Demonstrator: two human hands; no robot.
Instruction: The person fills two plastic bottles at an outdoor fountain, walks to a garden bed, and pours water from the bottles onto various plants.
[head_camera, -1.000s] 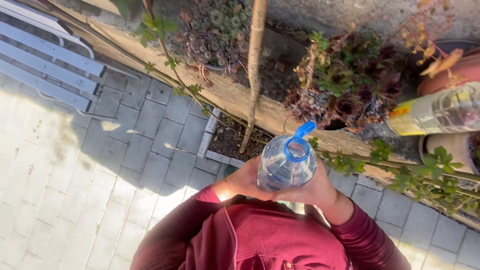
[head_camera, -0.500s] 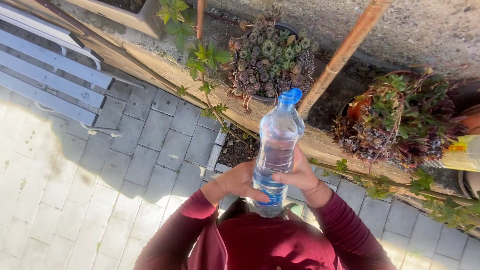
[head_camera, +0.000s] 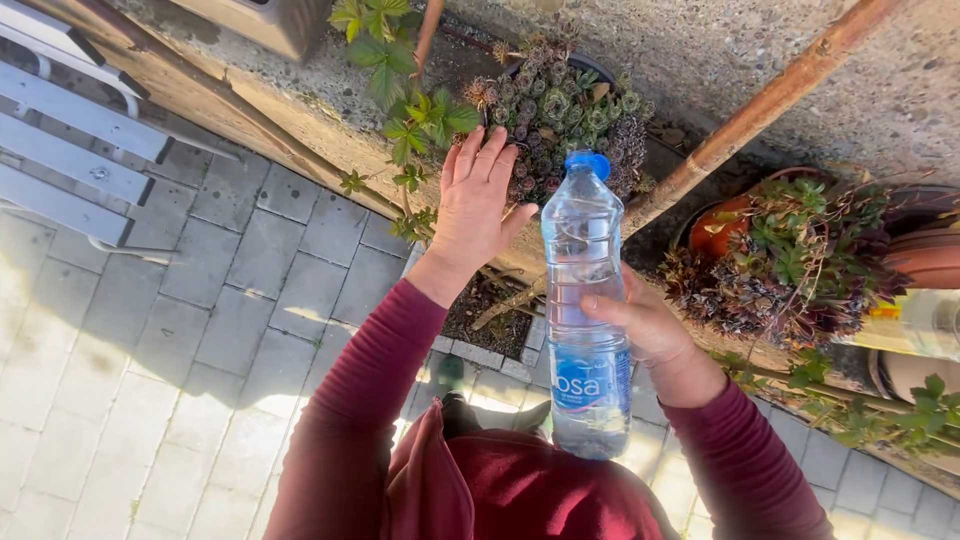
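My right hand (head_camera: 640, 322) grips the middle of a clear plastic water bottle (head_camera: 585, 250) with a blue cap, held upright in front of my chest. The bottle holds water up to near its shoulder. My left hand (head_camera: 476, 203) is off the bottle, fingers spread, raised to the left of the cap in front of a pot of succulent rosettes (head_camera: 560, 105). Both arms wear dark red sleeves.
A second succulent in a terracotta pot (head_camera: 790, 250) stands at the right. A wooden pole (head_camera: 760, 110) leans across the rough concrete wall. Green leafy shoots (head_camera: 400, 90) grow by the ledge. A grey slatted bench (head_camera: 70, 150) is at the left on grey paving.
The view has tilted up toward the wall. My left hand has let go of the bottle and risen beside the cap. The bottle now stands upright in my right hand alone.
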